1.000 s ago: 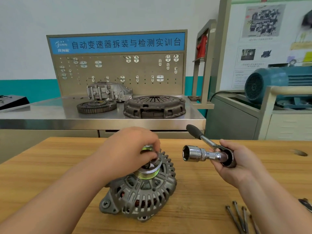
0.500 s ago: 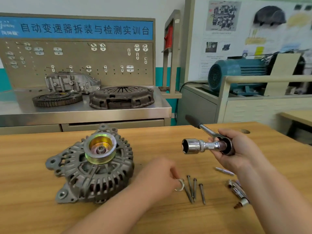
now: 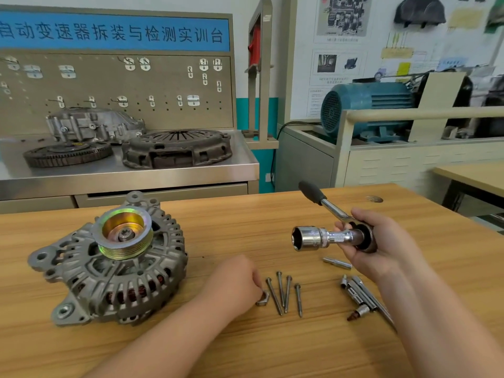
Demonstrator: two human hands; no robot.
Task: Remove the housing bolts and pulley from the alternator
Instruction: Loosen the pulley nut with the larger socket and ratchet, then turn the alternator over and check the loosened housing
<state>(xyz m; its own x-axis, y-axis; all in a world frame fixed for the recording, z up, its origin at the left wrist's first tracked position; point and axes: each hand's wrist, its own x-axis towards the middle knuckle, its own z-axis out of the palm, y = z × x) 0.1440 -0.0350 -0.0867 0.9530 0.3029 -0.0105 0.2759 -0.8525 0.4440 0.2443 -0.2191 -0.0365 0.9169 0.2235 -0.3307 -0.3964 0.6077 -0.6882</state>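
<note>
Both hands are occupied. The left hand (image 3: 237, 282) curls its fingertips round a nut (image 3: 262, 299), pinching it tilted on edge against the table (image 3: 245, 214). The right hand (image 3: 381, 241) grips the head of a ratchet (image 3: 331, 207), whose socket (image 3: 306, 238) points toward the left hand.

The alternator (image 3: 109, 274) lies on the table to the left of the left hand, near it but apart. Its pulley (image 3: 124, 233) faces up on the shaft with the shaft end bare; whether it is free to lift off I cannot tell from this angle. Four long housing bolts (image 3: 283, 293) lie side by side just right of the left fingertips, between the two hands. A short extension (image 3: 336, 263) lies just under the right hand, and more tool bits (image 3: 360, 296) lie beside the right wrist.

Let go on its edge, the nut could roll in among the bolts, and a brush from either forearm would likely scatter them. If the pulley sticks, a one-handed pull may drag or tip the alternator.

The left forearm reaches in low over the table, knuckles up. The right hand is raised above the table, palm turned inward, with the ratchet handle slanting away from the person.
</note>
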